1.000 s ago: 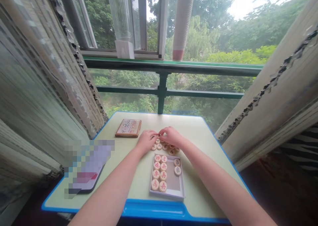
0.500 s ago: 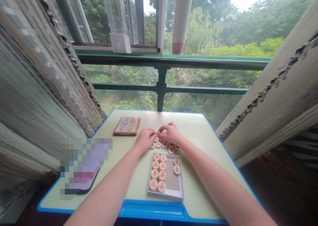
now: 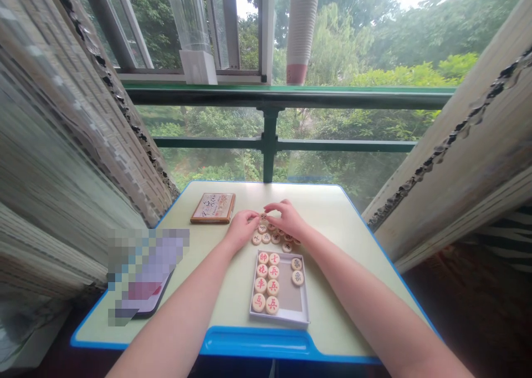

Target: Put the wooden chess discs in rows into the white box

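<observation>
Steady the chess piece (image 3: 263, 216) lightly by its rim, at the far end of the loose pieces (image 3: 266, 238) beyond the tray (image 3: 288, 292), with left hand (image 3: 241, 228) fingers narrow beside it, cannot tell whether gripping, and right hand (image 3: 290, 220) fingers parted. Avoid nudging neighbours.

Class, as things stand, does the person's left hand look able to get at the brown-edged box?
Probably yes: the left hand is close beside the brown-edged box, and nothing visible on the tabletop stands between them.
</observation>
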### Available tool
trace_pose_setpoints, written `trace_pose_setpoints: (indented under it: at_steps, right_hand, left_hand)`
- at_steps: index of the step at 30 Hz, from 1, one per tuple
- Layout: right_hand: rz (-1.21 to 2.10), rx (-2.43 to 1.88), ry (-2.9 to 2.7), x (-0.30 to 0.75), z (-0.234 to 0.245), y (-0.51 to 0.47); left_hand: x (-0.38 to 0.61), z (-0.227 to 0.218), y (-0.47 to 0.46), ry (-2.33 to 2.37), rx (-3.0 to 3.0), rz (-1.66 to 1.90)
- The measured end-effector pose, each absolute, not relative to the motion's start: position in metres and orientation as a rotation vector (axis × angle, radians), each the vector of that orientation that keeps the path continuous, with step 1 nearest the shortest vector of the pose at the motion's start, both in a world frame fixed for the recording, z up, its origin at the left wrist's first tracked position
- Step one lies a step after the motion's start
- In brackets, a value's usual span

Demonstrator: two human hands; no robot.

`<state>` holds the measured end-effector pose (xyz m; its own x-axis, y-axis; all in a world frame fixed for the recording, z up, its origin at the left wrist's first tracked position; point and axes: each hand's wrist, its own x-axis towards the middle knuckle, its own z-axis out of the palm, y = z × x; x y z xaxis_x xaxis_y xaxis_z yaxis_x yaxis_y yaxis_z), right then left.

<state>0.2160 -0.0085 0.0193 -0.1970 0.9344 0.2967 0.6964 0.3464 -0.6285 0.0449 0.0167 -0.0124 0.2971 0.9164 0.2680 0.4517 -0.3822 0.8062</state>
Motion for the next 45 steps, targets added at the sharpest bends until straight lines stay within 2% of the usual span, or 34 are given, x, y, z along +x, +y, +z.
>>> trace_pose_setpoints:
  at_steps: [6,29,45]
  right_hand:
    - [0.409,-1.365,-2.027,0.212,0.019,-0.01]
    - [0.419,-1.374,-2.019,0.214,0.018,-0.008]
    - [0.494,-1.4,-1.938,0.21,0.025,-0.009]
  left_hand:
    - [0.044,-0.01,0.016,1.207,1.72,1.006]
    - [0.039,-0.008,0.014,1.083,1.683,0.973]
    - [0.043,-0.001,0.008,1.283,1.696,1.105]
